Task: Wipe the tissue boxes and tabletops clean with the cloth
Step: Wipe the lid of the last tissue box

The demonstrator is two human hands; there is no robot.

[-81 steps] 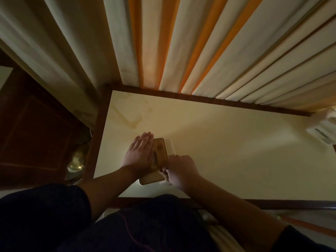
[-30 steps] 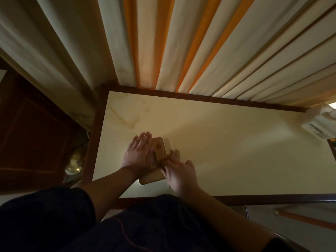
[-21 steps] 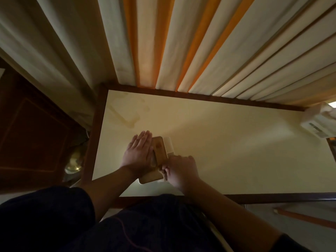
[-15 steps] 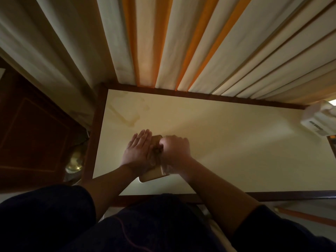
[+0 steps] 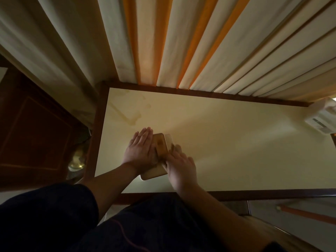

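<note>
Setting: a dim room seen from above; a cream-topped desk with a dark wooden edge filled the middle of the frame, with pale and orange striped curtains hanging behind it.
Tissue box: a tan, rounded tissue box sat on the desk at lower left of centre, between the two hands.
Left hand: the left hand lay flat against the left side of the box, fingers straight and together, pointing to the top of the frame; no closed grip.
Right hand: the right hand rested on the box's right side, fingers stretched forward and relaxed, loose rather than clenched.
Cloth: a pale strip showed at the box's right edge by the right fingertips; whether it was the cloth could not be told.
Desk mark: a brownish stain outline sat in the desk's upper left corner.
Far right: a white object lay at the desk's right edge, blurred.
Foreground: dark sleeves and clothing filled the bottom of the frame.
</note>
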